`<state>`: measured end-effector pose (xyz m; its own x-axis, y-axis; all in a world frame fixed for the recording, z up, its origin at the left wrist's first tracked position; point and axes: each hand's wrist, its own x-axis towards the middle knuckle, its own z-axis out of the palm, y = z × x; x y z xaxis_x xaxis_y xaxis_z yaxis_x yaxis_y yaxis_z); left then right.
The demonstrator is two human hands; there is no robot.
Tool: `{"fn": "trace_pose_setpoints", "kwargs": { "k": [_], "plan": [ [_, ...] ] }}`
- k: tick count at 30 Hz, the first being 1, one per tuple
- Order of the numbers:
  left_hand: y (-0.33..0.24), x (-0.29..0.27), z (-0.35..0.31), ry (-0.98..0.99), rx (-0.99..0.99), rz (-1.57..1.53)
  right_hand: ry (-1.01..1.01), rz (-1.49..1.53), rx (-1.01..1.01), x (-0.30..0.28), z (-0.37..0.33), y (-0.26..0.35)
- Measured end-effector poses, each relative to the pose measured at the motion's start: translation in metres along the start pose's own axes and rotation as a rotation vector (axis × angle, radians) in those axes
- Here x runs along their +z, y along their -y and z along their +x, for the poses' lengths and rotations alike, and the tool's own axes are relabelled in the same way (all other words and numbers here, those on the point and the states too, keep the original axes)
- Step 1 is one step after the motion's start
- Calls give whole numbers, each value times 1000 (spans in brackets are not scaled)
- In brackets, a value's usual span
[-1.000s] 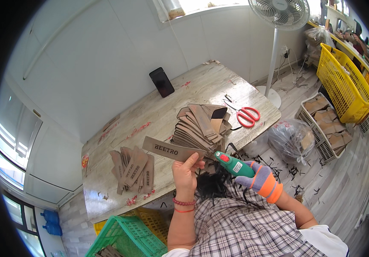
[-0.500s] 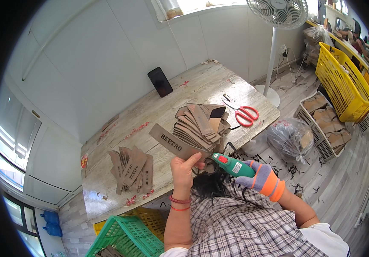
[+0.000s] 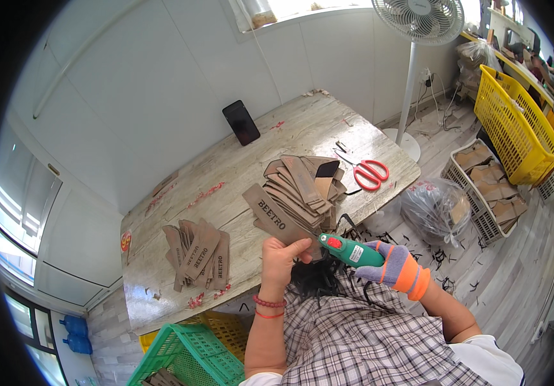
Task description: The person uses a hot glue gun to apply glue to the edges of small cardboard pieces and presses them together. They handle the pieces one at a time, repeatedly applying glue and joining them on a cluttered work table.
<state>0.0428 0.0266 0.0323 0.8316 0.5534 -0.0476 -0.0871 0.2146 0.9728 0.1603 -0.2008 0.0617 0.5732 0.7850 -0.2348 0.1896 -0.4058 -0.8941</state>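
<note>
My left hand [image 3: 281, 262] grips a brown cardboard strip [image 3: 272, 214] with dark printed lettering, held tilted above the table's near edge. My right hand [image 3: 394, 267], in a purple and orange glove, holds a green electric tool [image 3: 349, 251] whose tip points at the strip's lower end. Just beyond the strip lies a fanned stack of the same brown strips [image 3: 305, 185]. A smaller pile of strips [image 3: 198, 252] sits to the left on the marble-patterned table [image 3: 238, 174].
Red scissors [image 3: 370, 174] lie at the table's right end; a black phone [image 3: 241, 122] leans on the wall. A standing fan [image 3: 418, 26], yellow crate [image 3: 515, 128], wire basket of cardboard [image 3: 482, 186] and plastic bag [image 3: 434, 209] are on the right. Green basket [image 3: 183, 357] below.
The strip in my left hand has turned from nearly level to a steeper tilt, its far end swinging up and left. The right hand with the tool has barely shifted.
</note>
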Motion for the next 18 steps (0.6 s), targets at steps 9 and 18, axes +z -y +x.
{"fn": "trace_pose_setpoints", "kwargs": {
  "k": [9, 18],
  "plan": [
    [4, 5, -5, 33, -37, 39, 9, 75, 16, 5, 3, 2],
    [19, -14, -6, -411, 199, -247, -85, 192, -48, 20, 12, -14]
  ]
}}
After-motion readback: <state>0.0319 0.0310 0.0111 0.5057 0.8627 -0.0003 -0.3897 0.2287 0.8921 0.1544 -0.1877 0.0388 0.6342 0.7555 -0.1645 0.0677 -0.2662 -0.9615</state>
